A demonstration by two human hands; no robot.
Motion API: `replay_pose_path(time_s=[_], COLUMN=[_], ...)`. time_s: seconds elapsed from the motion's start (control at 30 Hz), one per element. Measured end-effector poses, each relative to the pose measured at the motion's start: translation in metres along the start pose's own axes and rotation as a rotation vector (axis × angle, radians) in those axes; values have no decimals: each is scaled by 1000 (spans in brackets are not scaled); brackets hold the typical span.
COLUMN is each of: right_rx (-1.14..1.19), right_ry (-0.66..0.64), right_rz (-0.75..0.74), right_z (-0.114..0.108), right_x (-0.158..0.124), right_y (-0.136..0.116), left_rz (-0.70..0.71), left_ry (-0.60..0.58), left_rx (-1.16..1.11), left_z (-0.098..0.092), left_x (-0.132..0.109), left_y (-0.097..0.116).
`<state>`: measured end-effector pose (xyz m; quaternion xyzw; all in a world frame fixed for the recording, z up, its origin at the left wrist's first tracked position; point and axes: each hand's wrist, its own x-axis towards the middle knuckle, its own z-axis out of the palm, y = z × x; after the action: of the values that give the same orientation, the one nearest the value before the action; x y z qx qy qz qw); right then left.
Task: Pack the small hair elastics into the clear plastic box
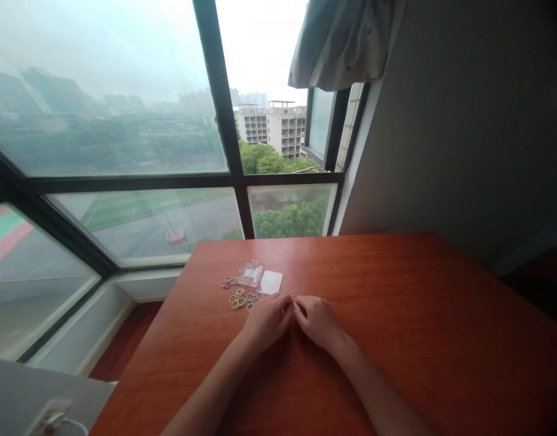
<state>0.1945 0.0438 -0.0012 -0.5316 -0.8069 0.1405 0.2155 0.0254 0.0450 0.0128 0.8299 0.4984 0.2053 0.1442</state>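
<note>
My left hand (pixel 268 318) and my right hand (pixel 317 321) rest on the reddish wooden table (pixel 396 315), their fingertips meeting between them in a pinch. What they pinch is too small to make out. Just beyond my left hand lie several small coloured rings (pixel 242 297), like tiny rubber bands, scattered on the table. Behind them sits a small clear plastic box (pixel 250 274), with a flat white square lid or card (pixel 270 282) beside it on the right.
A large window with dark frames (pixel 228 151) stands behind the table's far edge. A grey wall (pixel 464 133) is at the right, a curtain (pixel 342 42) hangs above. A white cable and socket (pixel 51 418) sit at the bottom left.
</note>
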Motion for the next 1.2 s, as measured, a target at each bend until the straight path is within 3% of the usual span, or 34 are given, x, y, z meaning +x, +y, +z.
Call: replay_pose_path(time_s=[0.23, 1.2], right_rx=[-52, -32], right_ry=[-19, -17], right_rz=[11, 10], right_z=[4, 7], right_x=[2, 2], right_y=[1, 2], left_rz=[-5, 20], left_ry=[3, -5], left_rx=[-69, -130], left_z=[11, 13], left_x=[1, 2], left_y=[-5, -11])
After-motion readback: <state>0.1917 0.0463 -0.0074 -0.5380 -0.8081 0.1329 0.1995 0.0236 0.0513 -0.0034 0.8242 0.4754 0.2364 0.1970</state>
